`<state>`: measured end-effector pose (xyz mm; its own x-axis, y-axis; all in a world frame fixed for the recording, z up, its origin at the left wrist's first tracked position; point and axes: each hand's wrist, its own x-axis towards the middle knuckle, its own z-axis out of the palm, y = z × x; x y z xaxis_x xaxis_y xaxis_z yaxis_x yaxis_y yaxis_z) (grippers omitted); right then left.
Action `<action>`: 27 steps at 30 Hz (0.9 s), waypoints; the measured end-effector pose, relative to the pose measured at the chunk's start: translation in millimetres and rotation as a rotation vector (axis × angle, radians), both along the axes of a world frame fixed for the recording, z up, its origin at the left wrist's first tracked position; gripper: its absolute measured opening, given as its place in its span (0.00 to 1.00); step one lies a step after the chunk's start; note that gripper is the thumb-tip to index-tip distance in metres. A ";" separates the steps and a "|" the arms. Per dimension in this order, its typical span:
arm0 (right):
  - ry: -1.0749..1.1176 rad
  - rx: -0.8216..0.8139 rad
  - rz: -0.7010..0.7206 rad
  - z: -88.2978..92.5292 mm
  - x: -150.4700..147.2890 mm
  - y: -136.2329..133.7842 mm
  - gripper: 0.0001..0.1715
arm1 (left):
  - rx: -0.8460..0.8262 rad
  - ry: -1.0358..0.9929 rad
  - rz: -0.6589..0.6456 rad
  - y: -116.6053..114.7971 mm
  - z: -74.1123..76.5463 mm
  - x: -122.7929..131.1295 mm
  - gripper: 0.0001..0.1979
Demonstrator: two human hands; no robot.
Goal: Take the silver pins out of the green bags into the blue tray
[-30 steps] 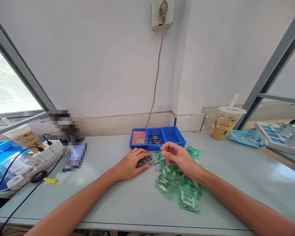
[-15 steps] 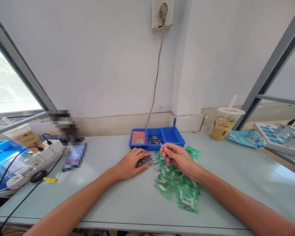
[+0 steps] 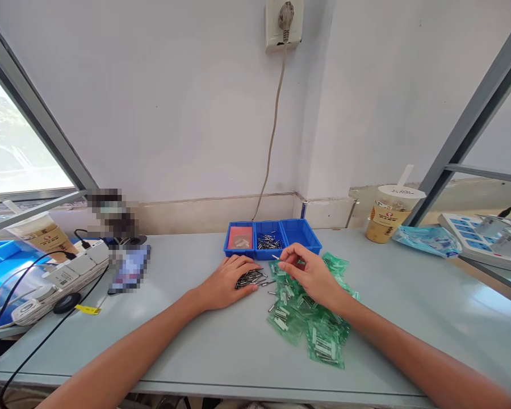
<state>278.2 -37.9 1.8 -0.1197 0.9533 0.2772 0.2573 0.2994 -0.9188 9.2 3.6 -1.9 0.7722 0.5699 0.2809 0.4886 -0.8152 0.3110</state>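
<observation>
Inside the middle bin (image 3: 264, 255), metal pins (image 3: 269, 241)

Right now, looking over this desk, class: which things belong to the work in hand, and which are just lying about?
Part of the work, it seems:
- thin metal piece in the right hand
- loose metal pieces at the left hand
- green packets
- blue bins

Probably just lying about:
- right-side drink cup
- left-side drink cup
- light-blue packet
- yellow tag
</observation>
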 end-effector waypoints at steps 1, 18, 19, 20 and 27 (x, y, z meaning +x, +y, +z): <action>-0.007 0.002 -0.004 -0.3 0.4 0.2 0.14 | 0.002 -0.002 -0.001 0.0 0.0 0.0 0.21; 0.271 -0.270 0.193 11.4 -0.7 -5.5 0.21 | -0.005 0.023 0.012 -1.0 0.7 -0.1 0.22; 0.276 -0.272 0.194 10.8 -0.7 -5.4 0.22 | -0.004 0.022 0.011 -1.1 1.0 0.2 0.22; 0.282 -0.274 0.192 10.3 -0.7 -5.3 0.22 | -0.004 0.022 0.011 -1.2 1.2 0.4 0.22; 0.285 -0.278 0.172 9.7 -1.0 -5.1 0.22 | 0.000 0.018 0.008 -1.3 1.8 1.0 0.21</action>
